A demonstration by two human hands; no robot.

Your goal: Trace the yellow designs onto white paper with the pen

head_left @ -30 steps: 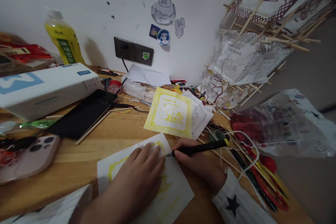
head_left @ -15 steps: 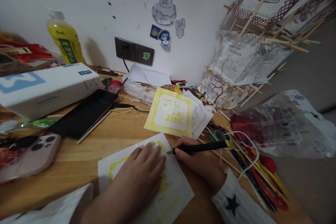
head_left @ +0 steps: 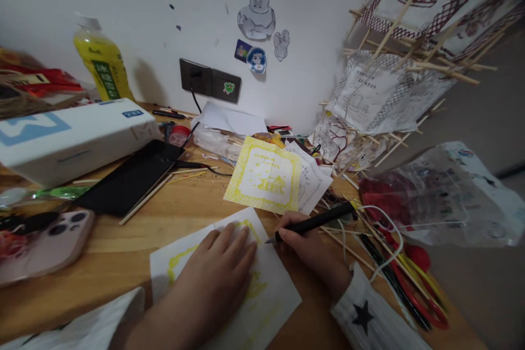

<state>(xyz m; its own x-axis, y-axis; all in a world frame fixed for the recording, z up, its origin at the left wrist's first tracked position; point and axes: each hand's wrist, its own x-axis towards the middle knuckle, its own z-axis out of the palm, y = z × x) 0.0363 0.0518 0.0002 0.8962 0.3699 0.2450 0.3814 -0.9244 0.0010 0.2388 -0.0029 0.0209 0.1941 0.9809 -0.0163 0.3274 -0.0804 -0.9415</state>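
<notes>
A white sheet of paper (head_left: 279, 287) with yellow marker lines lies on the wooden desk (head_left: 118, 249). My left hand (head_left: 219, 268) rests flat on it, fingers stretched out, covering part of the yellow drawing. My right hand (head_left: 301, 243) grips a black marker (head_left: 315, 220) with a yellow end, its tip at the sheet's upper right edge. Whether the tip touches the paper I cannot tell. Just beyond the sheet lies a finished-looking yellow drawing (head_left: 264, 175) of a pavilion with a patterned border, overlapping a black-lined drawing (head_left: 314, 180).
At left are a white box (head_left: 77, 142), a black tablet-like device (head_left: 131, 178), a pink phone (head_left: 53, 243) and a yellow drink bottle (head_left: 102, 60). Right of my hand lie red-handled scissors (head_left: 424, 298), a white cord (head_left: 396, 216) and a plastic bag (head_left: 443, 197). A stick-and-paper lantern-like structure (head_left: 373, 90) stands behind.
The sheet under my left hand has shifted slightly left. The marker in my right hand has tilted, with its rear end higher.
</notes>
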